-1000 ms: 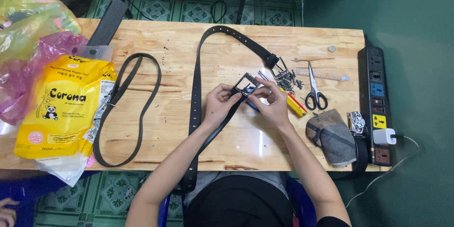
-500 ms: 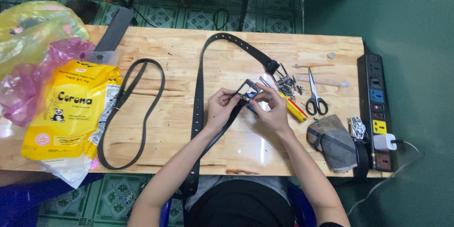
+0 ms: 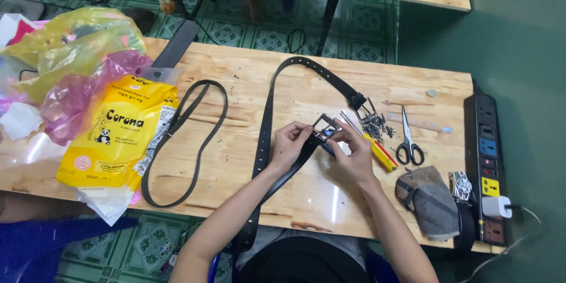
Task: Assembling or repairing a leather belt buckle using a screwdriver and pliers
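A long black belt [image 3: 266,119] loops over the wooden table [image 3: 247,76], its far end carrying a metal buckle [image 3: 367,108]. My left hand [image 3: 289,144] pinches the near end of this belt and one side of a second, square metal buckle [image 3: 325,126]. My right hand [image 3: 352,154] grips the buckle's other side from the right, fingers closed on it. Both hands meet above the table's middle. A blue-handled item shows partly under my right fingers.
A second black belt [image 3: 187,141] lies coiled to the left, next to a yellow packet [image 3: 121,130] and coloured plastic bags [image 3: 76,53]. Right of my hands lie small screws [image 3: 377,125], a yellow tool [image 3: 380,153], scissors [image 3: 408,141], a grey cloth pouch [image 3: 433,200] and a power strip [image 3: 488,165].
The hands stay on the buckle and belt end with only small finger shifts. The head camera has tilted, showing more floor and another table beyond.
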